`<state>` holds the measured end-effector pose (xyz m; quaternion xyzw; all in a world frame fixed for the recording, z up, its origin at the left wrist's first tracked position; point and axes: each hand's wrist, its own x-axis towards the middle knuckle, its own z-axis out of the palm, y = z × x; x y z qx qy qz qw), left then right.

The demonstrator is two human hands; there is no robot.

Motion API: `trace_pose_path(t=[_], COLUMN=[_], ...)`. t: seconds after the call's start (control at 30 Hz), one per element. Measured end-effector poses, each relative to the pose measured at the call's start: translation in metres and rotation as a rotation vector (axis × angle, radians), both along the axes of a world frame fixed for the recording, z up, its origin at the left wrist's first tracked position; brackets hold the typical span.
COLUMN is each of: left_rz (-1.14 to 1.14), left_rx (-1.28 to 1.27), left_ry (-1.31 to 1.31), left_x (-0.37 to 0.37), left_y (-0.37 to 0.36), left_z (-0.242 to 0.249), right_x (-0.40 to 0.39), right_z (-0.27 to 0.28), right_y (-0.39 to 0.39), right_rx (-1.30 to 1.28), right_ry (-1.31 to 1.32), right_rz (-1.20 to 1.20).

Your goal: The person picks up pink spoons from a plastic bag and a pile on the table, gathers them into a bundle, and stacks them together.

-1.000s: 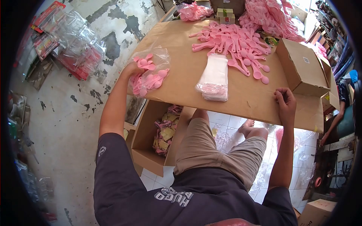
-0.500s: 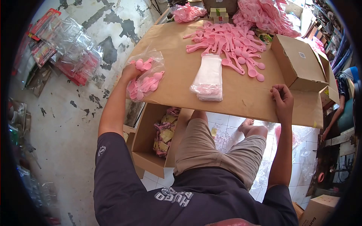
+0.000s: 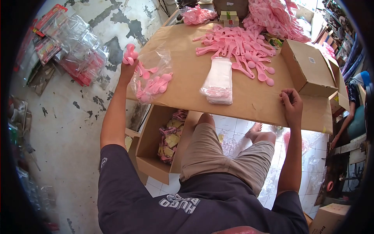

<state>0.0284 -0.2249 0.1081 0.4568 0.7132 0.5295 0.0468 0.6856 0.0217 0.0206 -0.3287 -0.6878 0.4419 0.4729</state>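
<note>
My left hand (image 3: 128, 67) is raised at the table's left edge, closed on some pink spoons (image 3: 130, 54). Just right of it lies a clear plastic bag (image 3: 163, 60) with more pink spoons (image 3: 154, 86) in and against it. My right hand (image 3: 292, 103) rests near the front right of the cardboard-covered table (image 3: 183, 74), its fingers curled; whether they hold anything is hidden. Between the hands sits a stack of clear bags (image 3: 219, 80). Behind the stack spreads a pile of pink spoons (image 3: 241, 46).
A cardboard box (image 3: 309, 66) stands at the table's right. Pink bundles (image 3: 272, 17) are heaped at the back. An open box (image 3: 154, 162) with wrapped packs is below the front edge. Plastic packaging (image 3: 74, 43) lies far left. Another person's arm (image 3: 346, 121) shows far right.
My left hand has lifted up and left from the clear bag, with pink spoons in it. My right hand has stayed in place.
</note>
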Motion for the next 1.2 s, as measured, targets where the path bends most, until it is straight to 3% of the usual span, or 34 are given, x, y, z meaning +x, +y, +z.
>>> trace_pose_path(t=[0.13,0.23,0.37,0.47,0.53,0.67,0.73,0.8,0.87,0.93,1.0,1.2], left_rz=[0.052,-0.178,-0.344,-0.340,-0.393,-0.449,-0.485,-0.533,-0.662,-0.578,-0.576,-0.532], left_rx=[0.290,0.755,0.768,0.732,0.712,0.682,0.671,0.635,0.569,0.512,0.403,0.252], left_ry=[-0.050,-0.537,-0.674,-0.723,-0.756,-1.009,-1.095,-1.307,-1.378,-1.339,-1.332,-1.429], left_x=[0.010,0.011,0.061,0.133,0.176,0.292,0.334,0.372,0.398,0.416,0.427,0.445], left_y=[0.005,0.010,0.009,0.002,-0.002,-0.012,-0.013,-0.017,-0.024,-0.031,-0.039,-0.046], left_z=[0.015,0.029,0.042,0.049,0.039,0.019,-0.002,-0.023,-0.038,-0.051,-0.066,-0.094], right_x=[0.000,-0.001,-0.002,-0.004,-0.009,-0.055,-0.082,-0.098,-0.101,-0.092,-0.081,-0.064], right_z=[-0.002,-0.001,0.004,0.010,0.022,0.031,0.028,0.017,-0.002,-0.006,0.008,0.001], right_y=[0.003,0.001,-0.003,-0.018,-0.043,-0.138,-0.177,-0.202,-0.213,-0.220,-0.218,-0.220], right_rx=[0.013,0.007,0.031,0.117,0.452,0.300,0.342,0.349,0.355,0.355,0.515,0.492], right_ry=[-0.035,-0.033,-0.020,0.081,-0.119,-0.109,-0.107,0.036,0.149,0.190,0.072,0.042], right_rz=[0.003,0.003,0.002,-0.075,-0.180,0.178,0.378,0.419,0.328,0.218,0.202,0.227])
